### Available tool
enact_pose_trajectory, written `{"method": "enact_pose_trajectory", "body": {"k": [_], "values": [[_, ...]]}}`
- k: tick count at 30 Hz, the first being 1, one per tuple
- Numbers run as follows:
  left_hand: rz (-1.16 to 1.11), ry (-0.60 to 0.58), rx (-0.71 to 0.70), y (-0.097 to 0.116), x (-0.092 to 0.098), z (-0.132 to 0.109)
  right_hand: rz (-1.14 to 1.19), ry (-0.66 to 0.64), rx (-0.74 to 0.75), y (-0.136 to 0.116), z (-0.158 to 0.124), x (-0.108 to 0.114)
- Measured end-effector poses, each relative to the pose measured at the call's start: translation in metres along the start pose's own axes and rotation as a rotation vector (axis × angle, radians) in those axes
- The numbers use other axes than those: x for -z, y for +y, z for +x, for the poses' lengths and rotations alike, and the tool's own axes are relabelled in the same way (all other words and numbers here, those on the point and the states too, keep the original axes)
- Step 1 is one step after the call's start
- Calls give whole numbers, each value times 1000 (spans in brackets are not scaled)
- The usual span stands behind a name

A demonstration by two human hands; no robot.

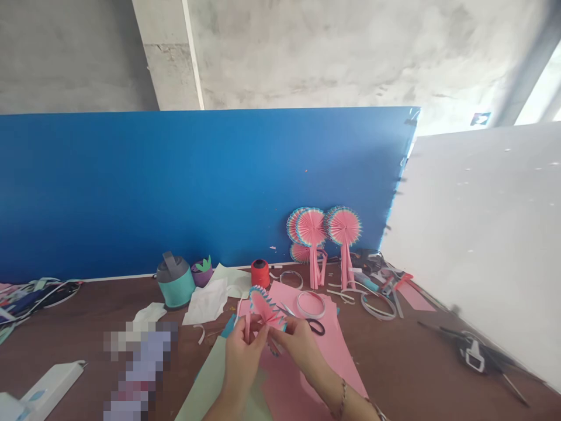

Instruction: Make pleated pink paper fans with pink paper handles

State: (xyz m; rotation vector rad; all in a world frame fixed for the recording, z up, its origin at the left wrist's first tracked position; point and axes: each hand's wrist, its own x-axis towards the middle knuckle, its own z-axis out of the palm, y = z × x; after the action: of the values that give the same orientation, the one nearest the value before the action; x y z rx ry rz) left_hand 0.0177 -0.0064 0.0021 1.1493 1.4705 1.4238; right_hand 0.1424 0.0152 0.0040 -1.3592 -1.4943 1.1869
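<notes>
Between my two hands is a pleated pink paper fan [262, 305] with a blue zigzag edge, partly spread. My left hand [243, 351] pinches its folds and a pink strip on the left side. With thumb and fingers, my right hand [298, 345] grips the fan's right side near its centre. Fingers cover part of the folds. Beneath the hands lie pink paper sheets [326, 362] and a pale green sheet [210, 380]. Scissors with black handles [316, 327] rest on the pink paper beside my right hand, near a roll of tape [311, 304].
Finished pink round fans [344, 227] lean on the blue partition [131, 187]. Behind my hands stand a red container [260, 273], a purple pot [202, 272] and a teal container [176, 286]. A glue gun [473, 354] and cable lie right; a white box [52, 389] lies left.
</notes>
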Motion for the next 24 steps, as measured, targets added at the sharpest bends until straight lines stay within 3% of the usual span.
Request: {"method": "enact_pose_trajectory", "body": {"k": [5, 12, 24], "values": [[73, 11, -12, -3, 2, 2, 33, -23, 6, 0, 0, -2], [184, 193, -81, -7, 8, 8, 89, -33, -65, -3, -1, -1], [270, 128, -132, -15, 10, 10, 104, -66, -48, 7, 4, -1]]}}
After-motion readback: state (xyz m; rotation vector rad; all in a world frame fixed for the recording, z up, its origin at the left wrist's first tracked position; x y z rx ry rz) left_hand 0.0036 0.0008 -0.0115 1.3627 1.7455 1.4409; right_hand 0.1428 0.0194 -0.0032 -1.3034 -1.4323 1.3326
